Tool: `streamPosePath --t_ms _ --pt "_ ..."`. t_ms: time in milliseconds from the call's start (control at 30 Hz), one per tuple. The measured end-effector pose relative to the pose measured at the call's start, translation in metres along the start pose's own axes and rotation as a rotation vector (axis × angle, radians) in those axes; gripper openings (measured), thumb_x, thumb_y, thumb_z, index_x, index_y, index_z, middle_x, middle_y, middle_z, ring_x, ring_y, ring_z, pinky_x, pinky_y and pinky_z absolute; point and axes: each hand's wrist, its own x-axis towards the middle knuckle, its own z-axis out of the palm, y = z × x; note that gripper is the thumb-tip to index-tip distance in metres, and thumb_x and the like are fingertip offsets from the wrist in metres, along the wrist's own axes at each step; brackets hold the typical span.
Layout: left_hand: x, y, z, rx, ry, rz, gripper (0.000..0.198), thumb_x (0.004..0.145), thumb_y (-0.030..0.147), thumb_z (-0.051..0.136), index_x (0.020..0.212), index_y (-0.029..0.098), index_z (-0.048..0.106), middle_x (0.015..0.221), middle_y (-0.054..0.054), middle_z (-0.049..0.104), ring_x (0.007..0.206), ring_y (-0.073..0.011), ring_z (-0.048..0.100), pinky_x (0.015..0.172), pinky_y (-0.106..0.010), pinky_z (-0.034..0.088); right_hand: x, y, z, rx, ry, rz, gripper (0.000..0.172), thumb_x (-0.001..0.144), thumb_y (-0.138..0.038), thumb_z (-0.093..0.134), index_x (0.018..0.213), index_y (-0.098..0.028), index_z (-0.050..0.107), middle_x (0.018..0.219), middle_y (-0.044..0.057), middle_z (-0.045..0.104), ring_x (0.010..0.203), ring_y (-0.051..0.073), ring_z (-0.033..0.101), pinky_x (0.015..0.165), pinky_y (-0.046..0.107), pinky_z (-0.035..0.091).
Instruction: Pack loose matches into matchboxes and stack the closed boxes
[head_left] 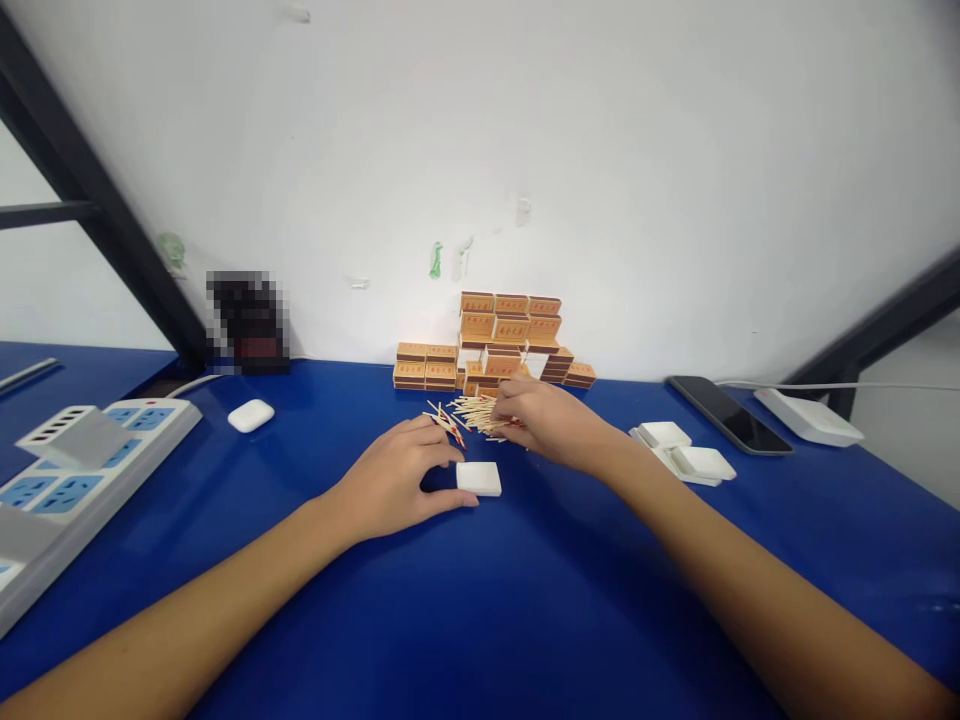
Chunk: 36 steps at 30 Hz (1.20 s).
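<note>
My left hand rests on the blue table, its thumb and fingers closed on the side of a small white box tray. My right hand reaches into a loose heap of matches just beyond the tray, fingers pinched on some of them. Behind the heap, orange matchboxes are stacked against the white wall.
Two more white trays lie to the right, with a black phone and a white device beyond them. A white earbud case and a large white power strip lie at the left.
</note>
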Motion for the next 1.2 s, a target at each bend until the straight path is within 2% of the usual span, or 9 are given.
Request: streamPosePath --t_ms 100,200,300,433,567,767,1067,1200 --pt "0.000 0.002 0.001 -0.014 0.014 -0.008 0.035 0.089 0.051 0.079 0.107 0.020 0.077 0.096 -0.004 0.073 0.093 -0.0234 0.062 0.086 -0.039 0.051 -0.013 0.000 -0.007 0.082 0.098 0.015 0.017 0.098 -0.014 0.064 0.083 -0.016 0.072 0.090 0.008 0.064 0.088 0.021 0.058 0.076 0.034 0.043" --pt "0.001 0.004 0.003 -0.014 0.047 -0.015 0.037 0.088 0.052 0.079 0.106 0.020 0.077 0.093 -0.004 0.073 0.090 -0.0231 0.062 0.085 -0.039 0.050 -0.030 -0.013 -0.010 0.254 0.198 0.029 0.016 0.100 -0.023 0.066 0.086 -0.018 0.073 0.088 0.005 0.065 0.086 0.019 0.058 0.075 0.032 0.044" --pt "0.002 0.005 0.005 -0.011 0.043 -0.010 0.039 0.087 0.054 0.080 0.103 0.020 0.077 0.090 -0.004 0.072 0.086 -0.0230 0.061 0.081 -0.039 0.050 -0.040 -0.034 -0.006 0.370 0.154 0.052 0.010 0.098 -0.023 0.070 0.089 -0.021 0.075 0.089 0.002 0.067 0.086 0.018 0.060 0.076 0.031 0.045" --pt "0.003 0.007 0.008 -0.045 0.044 0.018 0.037 0.087 0.052 0.080 0.103 0.019 0.076 0.094 -0.005 0.072 0.091 -0.0234 0.063 0.084 -0.039 0.051 -0.037 -0.051 0.002 0.271 0.027 0.076 0.005 0.095 -0.020 0.074 0.094 -0.020 0.078 0.093 0.005 0.068 0.091 0.020 0.061 0.078 0.033 0.044" --pt "0.004 0.008 0.008 -0.048 0.036 0.013 0.037 0.088 0.053 0.079 0.101 0.019 0.077 0.090 -0.005 0.071 0.088 -0.0230 0.063 0.082 -0.039 0.051 -0.037 -0.046 0.001 0.286 -0.049 0.072 0.009 0.095 -0.023 0.075 0.103 -0.020 0.078 0.099 0.006 0.069 0.091 0.020 0.063 0.079 0.033 0.045" --pt "0.004 0.008 0.007 -0.032 0.012 0.014 0.039 0.088 0.053 0.079 0.104 0.018 0.077 0.091 -0.006 0.071 0.090 -0.0235 0.064 0.084 -0.039 0.052 -0.048 -0.028 0.002 0.306 0.020 0.070 0.007 0.098 -0.026 0.070 0.101 -0.023 0.076 0.099 0.004 0.068 0.090 0.019 0.061 0.076 0.032 0.044" --pt "0.003 0.009 0.006 -0.021 0.012 0.027 0.038 0.089 0.053 0.078 0.104 0.018 0.076 0.090 -0.006 0.071 0.088 -0.0229 0.063 0.083 -0.038 0.051 -0.049 -0.040 0.000 0.384 -0.005 0.083 0.007 0.097 -0.020 0.066 0.098 -0.022 0.072 0.101 0.004 0.068 0.089 0.017 0.061 0.076 0.030 0.045" --pt "0.004 0.009 0.005 -0.013 0.007 0.034 0.037 0.089 0.052 0.078 0.102 0.017 0.075 0.091 -0.006 0.071 0.090 -0.0233 0.063 0.083 -0.038 0.052 -0.054 -0.037 -0.003 0.373 -0.057 0.064 0.004 0.094 -0.020 0.069 0.095 -0.023 0.072 0.099 0.003 0.069 0.088 0.017 0.062 0.076 0.030 0.045"
